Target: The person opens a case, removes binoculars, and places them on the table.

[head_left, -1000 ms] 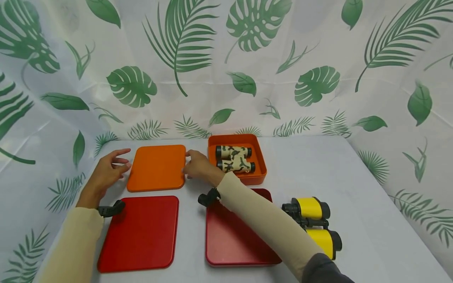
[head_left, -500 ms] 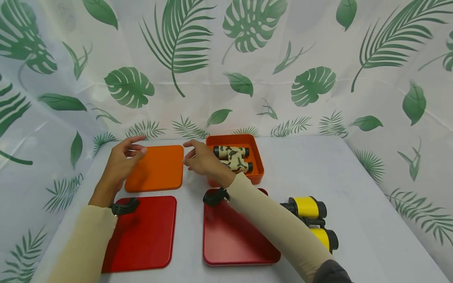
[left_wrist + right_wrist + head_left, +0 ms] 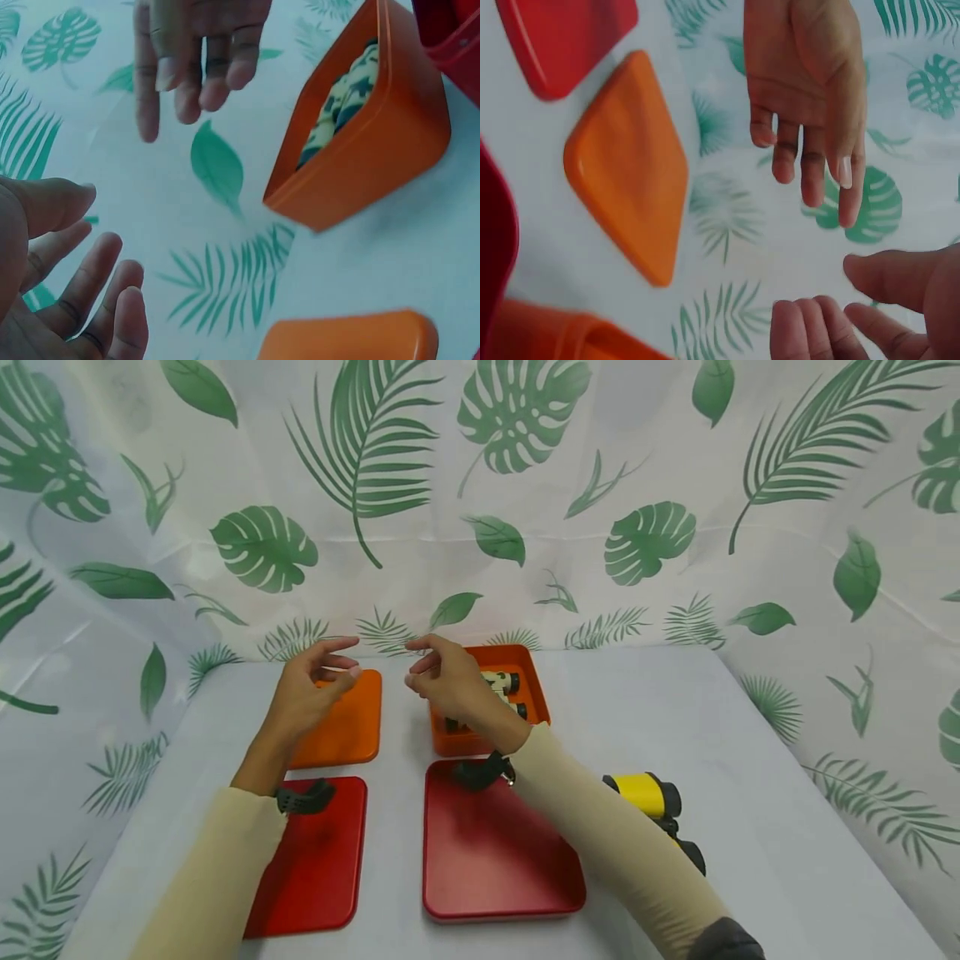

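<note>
My left hand (image 3: 311, 689) hovers above the orange lid (image 3: 351, 727), its fingers loosely bent with nothing between them. Facing it, my right hand (image 3: 456, 681) is raised over the left side of the orange box (image 3: 537, 693), likewise holding nothing. Inside that box lie camouflage binoculars (image 3: 504, 682), partly hidden behind the right hand. The left wrist view shows more of the box wall (image 3: 409, 142) and the binoculars (image 3: 345, 105), well apart from both hands. Flat on the table, the orange lid (image 3: 630, 165) appears whole in the right wrist view.
A red lid (image 3: 330, 860) lies at the near left, partly under the left forearm. Beside it sits a red box (image 3: 495, 852). Yellow and black binoculars (image 3: 641, 795) rest to its right, partly behind the right sleeve. Leaf-patterned cloth (image 3: 420, 543) stands behind the table.
Both hands have lifted away from the orange lid's sides. The left hand has moved right, over the lid; the right hand has shifted right, in front of the orange box.
</note>
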Motion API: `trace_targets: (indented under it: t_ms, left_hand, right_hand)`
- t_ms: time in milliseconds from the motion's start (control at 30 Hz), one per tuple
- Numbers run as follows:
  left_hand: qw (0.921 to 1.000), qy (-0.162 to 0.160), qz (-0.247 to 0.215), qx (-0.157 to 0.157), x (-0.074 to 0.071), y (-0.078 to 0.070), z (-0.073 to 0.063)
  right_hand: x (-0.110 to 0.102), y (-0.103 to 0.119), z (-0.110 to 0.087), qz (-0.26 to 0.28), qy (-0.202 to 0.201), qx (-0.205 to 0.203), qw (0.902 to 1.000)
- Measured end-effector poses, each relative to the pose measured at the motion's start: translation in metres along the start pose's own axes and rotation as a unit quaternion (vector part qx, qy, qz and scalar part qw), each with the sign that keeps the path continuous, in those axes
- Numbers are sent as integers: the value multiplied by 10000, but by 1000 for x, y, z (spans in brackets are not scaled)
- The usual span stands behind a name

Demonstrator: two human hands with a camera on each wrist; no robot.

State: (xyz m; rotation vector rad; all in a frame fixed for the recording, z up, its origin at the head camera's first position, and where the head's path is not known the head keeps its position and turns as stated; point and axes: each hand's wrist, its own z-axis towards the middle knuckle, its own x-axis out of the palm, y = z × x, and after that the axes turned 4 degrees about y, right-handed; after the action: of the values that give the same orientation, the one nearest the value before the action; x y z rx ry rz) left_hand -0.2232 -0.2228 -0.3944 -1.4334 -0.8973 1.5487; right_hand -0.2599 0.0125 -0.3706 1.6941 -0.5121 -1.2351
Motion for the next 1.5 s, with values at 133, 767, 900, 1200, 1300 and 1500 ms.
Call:
trace_targets:
  t_ms: [133,767,900,1200,1300,1500]
  left_hand:
    - [9997,178,-146,27,12,-4,6]
    - [9979,553,147,320,64,0,32]
    - [9956,592,535,484,72,3,37]
    - [9836,894,1487,501,94,3,42]
    - [9798,960,1676,515,99,3,46]
    - [9758,1168,1815,345,106,7,50]
  right_hand:
    - [-13,-9,1,124,-129,-171,9997]
    - [-59,-61,-3,411,-113,-156,9990]
    - [-67,-70,-5,418,-107,-204,9989]
    - [-85,-96,-6,-95,-1,-9,10000]
    - [-90,-103,-8,-339,101,16,9994]
    - [-98,-116,-6,-940,424,22,9947]
